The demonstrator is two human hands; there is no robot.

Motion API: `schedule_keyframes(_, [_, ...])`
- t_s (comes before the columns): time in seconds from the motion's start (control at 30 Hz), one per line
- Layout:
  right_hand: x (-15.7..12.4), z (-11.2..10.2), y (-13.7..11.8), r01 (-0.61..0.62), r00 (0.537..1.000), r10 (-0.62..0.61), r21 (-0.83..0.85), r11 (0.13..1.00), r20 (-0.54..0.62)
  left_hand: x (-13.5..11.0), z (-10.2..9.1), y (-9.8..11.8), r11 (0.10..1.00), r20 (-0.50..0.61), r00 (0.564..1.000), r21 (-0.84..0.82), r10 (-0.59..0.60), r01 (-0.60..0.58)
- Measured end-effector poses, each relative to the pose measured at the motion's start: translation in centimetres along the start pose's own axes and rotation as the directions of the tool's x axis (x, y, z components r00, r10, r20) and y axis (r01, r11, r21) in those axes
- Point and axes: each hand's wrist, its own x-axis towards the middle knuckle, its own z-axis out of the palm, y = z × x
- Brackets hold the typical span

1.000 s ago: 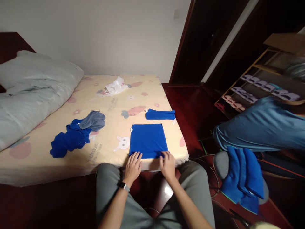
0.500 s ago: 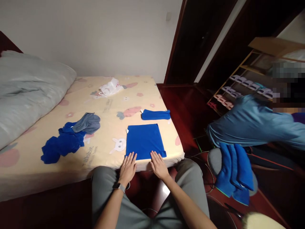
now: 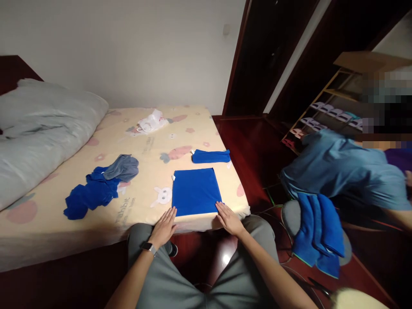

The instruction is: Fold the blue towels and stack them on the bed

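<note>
A square blue cloth lies flat near the bed's front edge, with a small white tag at its far left corner. My left hand rests at the cloth's near left corner, fingers stretched out and touching it. At the near right corner, my right hand lies with its fingers extended over the edge. Just beyond is a folded blue cloth, a narrow strip with a white tag. To the left, crumpled blue cloths lie in a heap beside a crumpled grey cloth.
A white plastic bag and a grey quilt lie on the patterned bed sheet. On the right, blue cloths drape over a grey stool. A person in a blue shirt bends before a shoe rack.
My hands have moved apart, from the cloth's near edge out to its two near corners. The view has shifted slightly, and the other person's arm now shows at the right.
</note>
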Motion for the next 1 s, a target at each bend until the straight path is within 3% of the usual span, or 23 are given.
schedule_keyframes(0.2, [-1.0,-0.7,0.6,-0.1,0.994,0.099,-0.044,0.994,-0.04,0.2,-1.1,0.2,0.993,-0.072,0.993,-0.07,-0.096,0.091])
schedule_keyframes(0.37, [-2.1,-2.5,0.8,-0.153,0.978,0.144,-0.046,0.987,-0.154,0.9,-2.1,0.8,0.964,-0.225,0.938,-0.097,-0.265,0.249])
schedule_keyframes(0.57, [-1.6,-4.3,0.7,-0.132,0.984,0.128,-0.031,0.991,-0.127,1.1,-2.2,1.3,0.98,-0.194,0.962,-0.085,-0.193,0.179])
schedule_keyframes(0.73, [-0.1,-2.8,0.3,-0.056,0.996,0.058,0.021,0.998,-0.066,1.4,-1.0,0.9,0.985,-0.145,0.978,-0.107,-0.149,0.134])
schedule_keyframes(1.0, [0.2,-1.1,0.9,-0.145,0.988,0.15,0.135,0.98,-0.029,1.9,0.1,-0.6,0.968,-0.126,0.972,-0.178,-0.201,0.177])
